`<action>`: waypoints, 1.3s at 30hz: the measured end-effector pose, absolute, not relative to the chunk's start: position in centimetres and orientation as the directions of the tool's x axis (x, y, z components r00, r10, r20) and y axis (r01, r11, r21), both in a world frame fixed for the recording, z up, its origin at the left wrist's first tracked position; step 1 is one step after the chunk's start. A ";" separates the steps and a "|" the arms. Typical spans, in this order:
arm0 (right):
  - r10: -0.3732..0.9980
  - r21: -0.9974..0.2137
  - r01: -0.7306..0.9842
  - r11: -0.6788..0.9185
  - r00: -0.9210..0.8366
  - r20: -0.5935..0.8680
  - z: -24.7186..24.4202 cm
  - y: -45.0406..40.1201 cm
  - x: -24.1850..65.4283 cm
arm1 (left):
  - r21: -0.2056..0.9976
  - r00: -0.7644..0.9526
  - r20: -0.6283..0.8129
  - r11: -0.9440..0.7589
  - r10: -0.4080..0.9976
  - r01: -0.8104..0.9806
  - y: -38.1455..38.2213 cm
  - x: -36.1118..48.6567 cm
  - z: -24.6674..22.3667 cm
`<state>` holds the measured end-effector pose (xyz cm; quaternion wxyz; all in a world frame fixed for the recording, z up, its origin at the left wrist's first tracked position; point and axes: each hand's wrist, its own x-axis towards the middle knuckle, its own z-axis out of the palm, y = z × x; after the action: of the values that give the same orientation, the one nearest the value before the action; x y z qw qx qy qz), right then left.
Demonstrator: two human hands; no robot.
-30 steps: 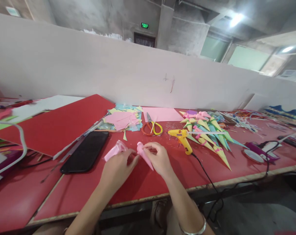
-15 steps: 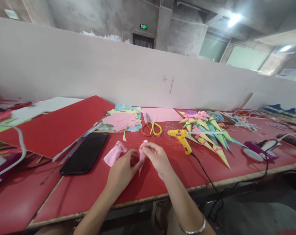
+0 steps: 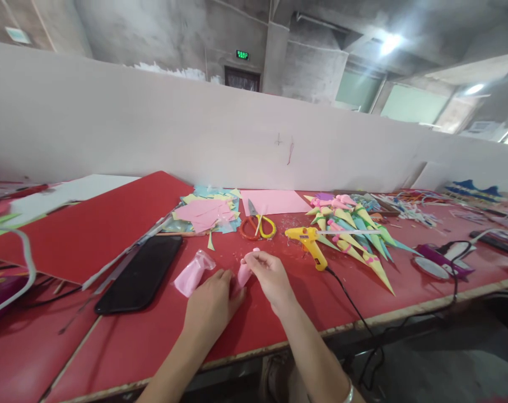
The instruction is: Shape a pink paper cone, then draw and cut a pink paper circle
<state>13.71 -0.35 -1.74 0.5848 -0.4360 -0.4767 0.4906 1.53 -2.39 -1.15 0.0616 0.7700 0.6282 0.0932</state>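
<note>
A small pink cone (image 3: 244, 274) with a rounded top is held low over the red table. My right hand (image 3: 271, 275) pinches it near its upper end with thumb and fingertips. At its lower end my left hand (image 3: 211, 299) is curled round it, hiding the tip. Left of that hand lies a clear plastic bag (image 3: 194, 273) with something pink inside. Just beyond my fingers rest scissors (image 3: 260, 226) with one red and one yellow handle. A yellow hot glue gun (image 3: 308, 243) lies to the right.
Several finished-looking coloured cones (image 3: 354, 224) are piled right of the glue gun. A black phone (image 3: 140, 274) lies left, near a large red sheet (image 3: 98, 229). Paper scraps (image 3: 207, 212) and a pink sheet (image 3: 274, 201) lie by the white partition (image 3: 173, 129). The glue gun's cord (image 3: 350, 296) crosses the front edge.
My left fingers have closed further over the cone's lower end, and the cone now tilts more. The camera view has shifted slightly. Other things lie as before.
</note>
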 end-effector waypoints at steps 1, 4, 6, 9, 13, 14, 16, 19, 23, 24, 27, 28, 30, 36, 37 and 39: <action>0.985 -0.977 -0.145 0.158 0.087 0.146 -1.6 -0.4 13.7 | 0.200 0.195 0.055 -0.202 0.979 0.959 -2.4 1.4 -1.1; 0.955 -0.965 -0.128 0.231 0.217 0.200 -1.3 -0.3 13.9 | 0.169 0.199 0.029 -0.201 0.980 0.965 -2.2 1.1 -1.0; 0.928 -0.959 -0.126 0.253 0.313 0.204 -1.3 -0.2 14.1 | 0.156 0.193 0.012 -0.192 0.981 0.969 -2.1 0.9 -0.9; 0.929 -0.969 -0.116 0.218 0.328 0.170 -1.4 -0.2 14.4 | 0.148 0.191 -0.002 -0.189 0.982 0.971 -2.0 0.6 -1.0; 0.974 -0.974 -0.162 0.159 0.186 0.128 -1.4 -0.2 14.6 | 0.144 0.201 0.017 -0.201 0.979 0.969 -1.8 0.5 -1.2; 0.978 -0.970 -0.184 0.158 0.166 0.128 -1.4 -0.2 14.6 | 0.143 0.207 0.022 -0.208 0.978 0.968 -1.8 0.5 -1.3; 0.977 -0.959 -0.217 0.181 0.153 0.150 -1.3 -0.3 14.6 | 0.146 0.222 0.040 -0.225 0.974 0.963 -1.8 0.5 -1.5; 0.961 -0.940 -0.228 0.255 0.169 0.220 -1.1 -0.3 14.5 | 0.168 0.253 0.074 -0.262 0.965 0.950 -1.7 0.5 -1.8; 0.940 -0.918 -0.224 0.328 0.172 0.294 -0.6 -0.6 14.0 | 0.222 0.251 0.084 -0.264 0.964 0.939 -1.6 0.5 -2.1; 0.938 -0.913 -0.230 0.338 0.161 0.306 -0.5 -0.7 13.9 | 0.244 0.245 0.081 -0.258 0.966 0.935 -1.7 0.6 -2.0; 0.933 -0.901 -0.244 0.358 0.130 0.336 -0.3 -1.0 13.7 | 0.363 0.241 0.069 -0.249 0.968 0.898 -1.8 0.7 -1.6; 0.931 -0.899 -0.242 0.364 0.117 0.345 -0.2 -1.0 13.7 | 0.420 0.250 0.068 -0.255 0.966 0.871 -1.9 0.7 -1.4; 0.926 -0.896 -0.237 0.376 0.105 0.362 -0.1 -1.1 13.7 | 0.541 0.291 0.077 -0.285 0.954 0.791 -2.0 0.7 -1.0; 0.929 -0.894 -0.253 0.370 0.104 0.355 0.1 -1.4 13.8 | 0.731 0.357 0.089 -0.304 0.930 0.610 -2.1 0.6 -0.7; 0.930 -0.896 -0.252 0.367 0.100 0.353 0.0 -1.4 13.8 | 0.748 0.355 0.082 -0.293 0.931 0.596 -2.1 0.5 -0.7; 0.935 -0.896 -0.268 0.354 0.089 0.343 -0.2 -1.3 13.8 | 0.778 0.352 0.075 -0.275 0.933 0.564 -2.0 0.5 -0.8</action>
<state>13.82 -1.27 -0.16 0.6569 -0.3362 -0.4956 0.4580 0.46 -2.00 -0.82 0.3367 0.7500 0.4991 0.2738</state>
